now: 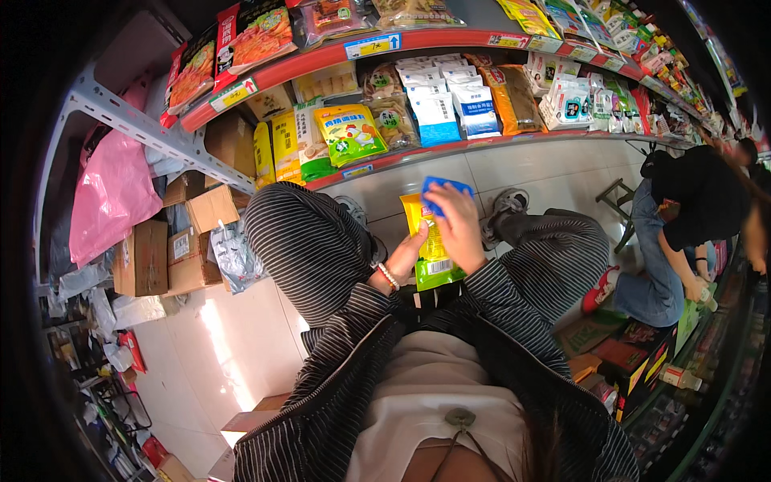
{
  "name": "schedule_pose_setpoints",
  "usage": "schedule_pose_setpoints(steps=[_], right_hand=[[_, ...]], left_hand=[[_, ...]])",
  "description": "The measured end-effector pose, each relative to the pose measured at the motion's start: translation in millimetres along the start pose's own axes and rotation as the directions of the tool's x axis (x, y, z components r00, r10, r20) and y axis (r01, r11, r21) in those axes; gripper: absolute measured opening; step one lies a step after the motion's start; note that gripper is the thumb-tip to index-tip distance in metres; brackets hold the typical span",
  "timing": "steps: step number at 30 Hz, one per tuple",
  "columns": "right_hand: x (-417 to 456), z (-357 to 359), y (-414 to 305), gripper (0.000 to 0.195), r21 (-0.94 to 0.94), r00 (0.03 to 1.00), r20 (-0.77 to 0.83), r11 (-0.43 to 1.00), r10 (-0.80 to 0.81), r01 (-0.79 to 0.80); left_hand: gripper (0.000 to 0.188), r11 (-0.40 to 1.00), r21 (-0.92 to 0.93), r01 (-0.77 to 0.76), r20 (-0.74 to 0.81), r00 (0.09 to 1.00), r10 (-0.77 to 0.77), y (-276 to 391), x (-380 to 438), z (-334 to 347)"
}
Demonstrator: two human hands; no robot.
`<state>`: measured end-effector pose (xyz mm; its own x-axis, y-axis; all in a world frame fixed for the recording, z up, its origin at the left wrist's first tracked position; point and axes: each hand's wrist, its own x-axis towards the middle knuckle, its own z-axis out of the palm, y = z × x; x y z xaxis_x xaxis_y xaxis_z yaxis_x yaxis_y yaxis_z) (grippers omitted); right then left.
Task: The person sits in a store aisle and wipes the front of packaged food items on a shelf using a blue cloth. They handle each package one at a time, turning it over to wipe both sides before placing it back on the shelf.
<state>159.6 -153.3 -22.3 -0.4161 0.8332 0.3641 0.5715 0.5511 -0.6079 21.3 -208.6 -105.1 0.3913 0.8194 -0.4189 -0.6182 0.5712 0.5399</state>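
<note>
Between my knees, my left hand (pixel 407 258) grips the left edge of a yellow and green seasoning packet (pixel 435 256), its barcode side facing up. A folded blue cloth (pixel 449 188) is pressed under the fingers of my right hand (pixel 456 226), against the packet's upper part. Part of the packet is covered by that hand. On the low shelf ahead lies a similar yellow packet with a chicken picture (pixel 352 134). Beside it are a clear bag of dried food (pixel 393 122) and white and blue salt packets (pixel 435 117).
Cardboard boxes (pixel 141 258) and a pink plastic bag (pixel 114 193) crowd the left, by a perforated metal shelf post (pixel 162 141). A red-edged upper shelf (pixel 433 40) overhangs the lower one. At right, another person (pixel 692 199) bends beside a folding stool (pixel 625 211), holding a bottle (pixel 709 299).
</note>
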Motion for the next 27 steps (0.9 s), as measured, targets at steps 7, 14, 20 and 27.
schedule_pose_setpoints(steps=[7, 14, 20, 27], right_hand=[[-34.4, -1.4, -18.4, 0.047, -0.002, 0.975, 0.168, 0.989, -0.146, 0.149], [-46.3, -0.6, -2.1, 0.048, -0.024, 0.995, 0.074, 0.998, -0.062, 0.064], [-39.9, 0.2, 15.3, 0.037, 0.308, 0.977, -0.078, 0.937, 0.199, -0.166], [-52.3, 9.9, 27.4, 0.032, 0.334, 0.943, -0.046, 0.895, 0.33, -0.297]], left_hand=[[0.067, 0.936, -0.273, -0.224, -0.185, 0.967, 0.177, 23.1, -1.8, 5.5], [0.073, 0.837, -0.439, -0.328, -0.133, 0.944, 0.3, 29.6, 1.3, -6.8], [0.062, 0.926, -0.297, -0.232, -0.132, 0.971, 0.201, 32.5, -3.7, 10.1], [0.062, 0.969, -0.168, -0.182, -0.107, 0.98, 0.166, 35.0, -13.0, 16.4]])
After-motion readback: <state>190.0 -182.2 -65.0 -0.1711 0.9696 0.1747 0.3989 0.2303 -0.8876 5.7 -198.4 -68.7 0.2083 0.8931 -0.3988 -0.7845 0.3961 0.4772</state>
